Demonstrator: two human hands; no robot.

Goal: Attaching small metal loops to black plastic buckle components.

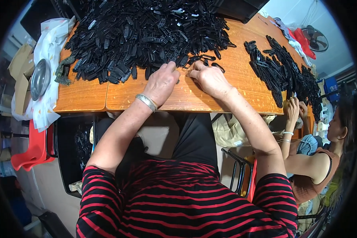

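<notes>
A large heap of small, long black plastic pieces [142,37] covers the far side of the wooden table. At its near edge, my left hand [162,82] has its fingers curled together and pointing at the heap. A metal bangle [146,102] circles that wrist. Close to its right, my right hand [211,80] is closed too, its thumb and fingers bent towards the left hand. Several loose black pieces [208,58] lie just beyond its knuckles. What either hand pinches, if anything, is hidden by the fingers.
Another long heap of black pieces [283,69] runs along the table's right side, where a co-worker's hand [293,108] is busy. At the left stand a round metal lid [41,79] and a red chair [31,148]. A black bin [240,8] sits at the back.
</notes>
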